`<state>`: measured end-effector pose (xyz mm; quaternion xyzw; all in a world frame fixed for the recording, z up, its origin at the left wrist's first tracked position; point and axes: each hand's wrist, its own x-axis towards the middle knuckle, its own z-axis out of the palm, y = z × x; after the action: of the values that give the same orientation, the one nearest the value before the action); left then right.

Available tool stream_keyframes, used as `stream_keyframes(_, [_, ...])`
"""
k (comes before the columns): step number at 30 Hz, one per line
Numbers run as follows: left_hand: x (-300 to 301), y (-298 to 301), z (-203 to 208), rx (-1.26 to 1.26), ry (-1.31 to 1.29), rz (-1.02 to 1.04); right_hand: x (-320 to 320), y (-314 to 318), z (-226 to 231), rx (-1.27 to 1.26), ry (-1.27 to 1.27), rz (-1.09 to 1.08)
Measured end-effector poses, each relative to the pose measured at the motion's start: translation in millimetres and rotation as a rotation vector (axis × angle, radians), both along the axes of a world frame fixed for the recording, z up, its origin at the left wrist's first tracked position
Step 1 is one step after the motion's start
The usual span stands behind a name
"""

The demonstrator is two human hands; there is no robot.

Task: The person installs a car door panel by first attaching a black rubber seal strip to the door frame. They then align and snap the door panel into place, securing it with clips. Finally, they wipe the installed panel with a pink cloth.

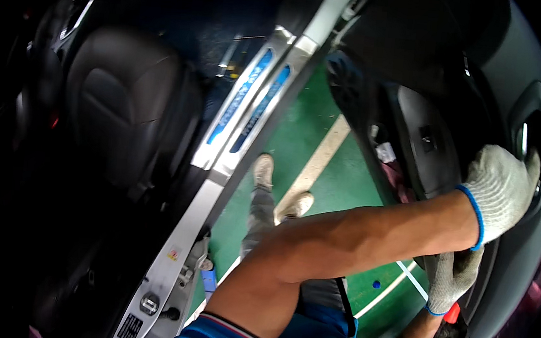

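My left hand (pixel 500 189), in a whitish knit glove with a blue cuff, reaches across to the inner side of an open car door (pixel 505 286). Its fingers look curled, with one beside the inside door handle (pixel 525 136); whatever they may hold is hidden. My right hand (pixel 452 281), gloved alike, is lower on the same door, below my left wrist. Its fingertips disappear behind my left forearm and cuff, so their grip does not show. A small red-orange piece (pixel 452 312) shows beside the right cuff.
To the left are a dark car seat (pixel 125 98) and a metal door sill (pixel 178 232) with blue strips. My shoes (pixel 299 205) stand on a green floor (pixel 334 181) with pale lines. A small blue object (pixel 376 284) lies there.
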<state>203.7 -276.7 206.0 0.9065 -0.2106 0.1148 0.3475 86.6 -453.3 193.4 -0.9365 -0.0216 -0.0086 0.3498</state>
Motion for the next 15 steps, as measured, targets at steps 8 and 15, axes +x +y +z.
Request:
stream_keyframes(8, [-75.5,31.6,-115.0,-0.573,0.014,0.396,-12.8,27.3,-45.8,0.026,0.275,0.39])
stream_keyframes(15, [-133.3,177.2,-333.3,-0.389,0.64,1.158,-10.3,91.8,-144.2,-0.077,0.495,0.633])
